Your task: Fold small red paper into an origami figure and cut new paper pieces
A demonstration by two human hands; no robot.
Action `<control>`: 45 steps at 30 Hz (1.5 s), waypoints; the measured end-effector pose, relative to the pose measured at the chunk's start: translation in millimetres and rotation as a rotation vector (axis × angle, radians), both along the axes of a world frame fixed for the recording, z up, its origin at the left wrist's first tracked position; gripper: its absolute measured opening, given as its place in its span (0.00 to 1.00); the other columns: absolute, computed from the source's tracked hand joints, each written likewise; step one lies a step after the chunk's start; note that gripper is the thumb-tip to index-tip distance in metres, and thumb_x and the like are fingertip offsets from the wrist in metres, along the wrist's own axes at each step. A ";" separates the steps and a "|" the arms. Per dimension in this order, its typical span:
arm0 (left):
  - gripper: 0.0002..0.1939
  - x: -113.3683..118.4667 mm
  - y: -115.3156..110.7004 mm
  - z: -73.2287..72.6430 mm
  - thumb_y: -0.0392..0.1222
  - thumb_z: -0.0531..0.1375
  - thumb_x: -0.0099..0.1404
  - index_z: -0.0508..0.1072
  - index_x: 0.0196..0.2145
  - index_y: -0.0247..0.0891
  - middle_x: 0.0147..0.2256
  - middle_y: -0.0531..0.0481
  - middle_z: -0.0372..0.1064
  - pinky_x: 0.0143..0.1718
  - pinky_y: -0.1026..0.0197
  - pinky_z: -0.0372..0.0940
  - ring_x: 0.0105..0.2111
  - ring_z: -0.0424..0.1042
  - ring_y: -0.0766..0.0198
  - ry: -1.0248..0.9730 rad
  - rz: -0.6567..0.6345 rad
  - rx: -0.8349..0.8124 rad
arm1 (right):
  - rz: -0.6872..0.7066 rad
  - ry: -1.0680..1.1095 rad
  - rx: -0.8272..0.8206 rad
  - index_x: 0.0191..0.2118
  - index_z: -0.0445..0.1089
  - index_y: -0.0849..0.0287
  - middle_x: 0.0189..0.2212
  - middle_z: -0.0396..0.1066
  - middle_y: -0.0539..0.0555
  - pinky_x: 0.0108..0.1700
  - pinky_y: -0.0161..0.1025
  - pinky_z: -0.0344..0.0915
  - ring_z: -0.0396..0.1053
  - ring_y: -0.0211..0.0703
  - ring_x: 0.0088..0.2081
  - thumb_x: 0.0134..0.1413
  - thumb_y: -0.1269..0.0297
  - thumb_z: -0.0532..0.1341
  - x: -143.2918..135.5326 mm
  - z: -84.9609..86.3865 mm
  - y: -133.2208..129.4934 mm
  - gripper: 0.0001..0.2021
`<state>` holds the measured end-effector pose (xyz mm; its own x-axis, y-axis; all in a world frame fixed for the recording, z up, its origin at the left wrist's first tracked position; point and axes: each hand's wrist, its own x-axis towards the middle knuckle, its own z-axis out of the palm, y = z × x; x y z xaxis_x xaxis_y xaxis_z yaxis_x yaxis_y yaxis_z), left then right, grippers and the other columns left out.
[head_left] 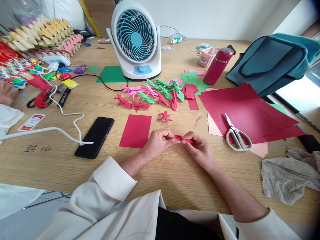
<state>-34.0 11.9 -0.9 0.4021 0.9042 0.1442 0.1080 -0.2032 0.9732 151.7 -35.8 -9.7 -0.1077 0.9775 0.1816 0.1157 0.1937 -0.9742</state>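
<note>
Between my two hands is a small folded piece of red paper (183, 138), held low over the table. My left hand (160, 141) pinches its left end between thumb and fingers. At the right end, my right hand (198, 148) grips it the same way, so the fingertips hide parts of the folds. Just beyond lies a small red origami figure (164, 116) with thin legs. A flat red paper rectangle (136, 131) rests to the left of it. Farther back is a pile of folded green, pink and red paper figures (162, 91).
White-handled scissors (238, 138) lie on large red sheets (250, 113) at right. A phone (95, 137) with a white cable sits at left. Behind stand a fan (136, 40), a red bottle (218, 66) and a teal bag (272, 63). Another person's hand (7, 93) shows at far left.
</note>
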 end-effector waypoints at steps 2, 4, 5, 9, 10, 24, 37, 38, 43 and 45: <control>0.19 0.3 -0.9 1.3 0.50 0.69 0.57 0.69 0.21 0.34 0.22 0.55 0.62 0.28 0.64 0.55 0.25 0.60 0.69 0.005 0.008 0.001 | 0.002 0.041 -0.039 0.30 0.68 0.57 0.26 0.64 0.49 0.32 0.36 0.58 0.60 0.39 0.30 0.58 0.56 0.64 -0.6 0.2 0.8 0.11; 0.16 1.1 -1.8 2.2 0.48 0.69 0.57 0.71 0.23 0.34 0.24 0.54 0.63 0.29 0.65 0.57 0.26 0.61 0.68 0.000 0.012 0.005 | -0.002 0.079 -0.064 0.30 0.68 0.56 0.26 0.64 0.48 0.32 0.36 0.58 0.60 0.38 0.29 0.57 0.56 0.65 -1.9 0.2 1.2 0.12; 0.14 1.9 -2.3 2.3 0.47 0.68 0.58 0.72 0.26 0.35 0.25 0.53 0.65 0.30 0.64 0.58 0.28 0.63 0.68 -0.006 0.010 0.011 | -0.003 0.095 -0.070 0.30 0.68 0.56 0.26 0.64 0.48 0.32 0.36 0.58 0.60 0.38 0.29 0.57 0.56 0.66 -2.8 -0.3 1.2 0.12; 0.09 6.6 -4.5 -0.2 0.45 0.66 0.60 0.76 0.33 0.35 0.31 0.50 0.69 0.35 0.63 0.62 0.33 0.67 0.65 -0.042 -0.014 0.017 | -0.004 0.107 -0.087 0.30 0.68 0.56 0.26 0.64 0.49 0.32 0.36 0.58 0.60 0.38 0.29 0.57 0.57 0.65 -6.5 -4.2 0.2 0.11; 0.09 7.7 -5.0 -1.1 0.44 0.66 0.60 0.75 0.32 0.35 0.31 0.51 0.69 0.36 0.64 0.62 0.33 0.68 0.65 -0.062 -0.012 0.008 | -0.002 0.105 -0.094 0.30 0.68 0.56 0.26 0.64 0.48 0.33 0.36 0.58 0.60 0.38 0.30 0.58 0.57 0.65 -7.2 -5.0 -0.2 0.10; 0.12 3.9 0.4 2.1 0.47 0.65 0.57 0.71 0.28 0.34 0.26 0.54 0.68 0.33 0.65 0.63 0.28 0.67 0.68 -0.020 0.054 -0.185 | 0.079 -0.018 -0.203 0.32 0.67 0.59 0.25 0.60 0.47 0.30 0.35 0.53 0.55 0.37 0.28 0.60 0.54 0.61 -6.1 6.4 -1.9 0.13; 0.17 11.5 -9.8 -1.8 0.48 0.72 0.52 0.72 0.30 0.33 0.26 0.52 0.74 0.32 0.66 0.66 0.28 0.73 0.68 -0.309 -0.103 -0.436 | 0.131 -0.163 -0.049 0.22 0.61 0.59 0.23 0.57 0.47 0.29 0.34 0.52 0.53 0.35 0.26 0.59 0.57 0.63 -15.0 4.6 -5.7 0.18; 0.17 11.3 -9.7 -1.8 0.48 0.72 0.52 0.73 0.29 0.33 0.26 0.52 0.74 0.32 0.66 0.66 0.27 0.73 0.68 -0.296 -0.100 -0.434 | 0.137 -0.169 -0.048 0.22 0.61 0.59 0.23 0.57 0.47 0.29 0.34 0.52 0.53 0.35 0.26 0.59 0.57 0.63 -15.5 5.1 -5.8 0.19; 0.17 8.6 -8.9 -1.0 0.49 0.71 0.53 0.74 0.30 0.33 0.27 0.50 0.75 0.31 0.66 0.66 0.27 0.74 0.66 -0.218 -0.054 -0.381 | 0.121 -0.191 -0.066 0.20 0.60 0.59 0.21 0.55 0.46 0.27 0.35 0.50 0.51 0.34 0.24 0.58 0.56 0.64 -15.1 7.4 -5.6 0.20; 0.16 7.4 -8.4 0.8 0.49 0.71 0.53 0.75 0.30 0.33 0.27 0.50 0.76 0.30 0.66 0.66 0.28 0.74 0.65 -0.185 -0.041 -0.353 | 0.124 -0.182 -0.077 0.23 0.65 0.60 0.22 0.59 0.47 0.27 0.35 0.52 0.54 0.35 0.25 0.58 0.55 0.64 -14.0 8.1 -5.5 0.18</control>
